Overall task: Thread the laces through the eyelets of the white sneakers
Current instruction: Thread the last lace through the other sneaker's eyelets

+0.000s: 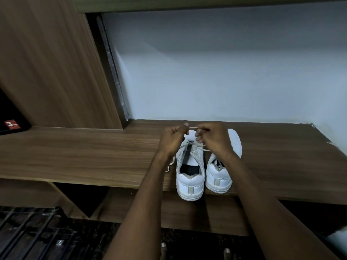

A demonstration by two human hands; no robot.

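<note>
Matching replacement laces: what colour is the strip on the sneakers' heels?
Pale grey, a vertical heel strip on each white sneaker, clearest in the head view.

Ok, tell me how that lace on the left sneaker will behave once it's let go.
The lace is probably floppy: it runs straight only where both hands pinch it, while its loose end curls limp on the shelf. It looks thin and light, so it would likely drop beside the left sneaker rather than hold shape.

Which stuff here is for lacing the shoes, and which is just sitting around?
For the job:
- left white sneaker
- right white sneaker
- thin white lace, pinched between left hand and right hand

Just lying about:
- brown wooden shelf
- black box with red sticker
- dark metal grate
</note>
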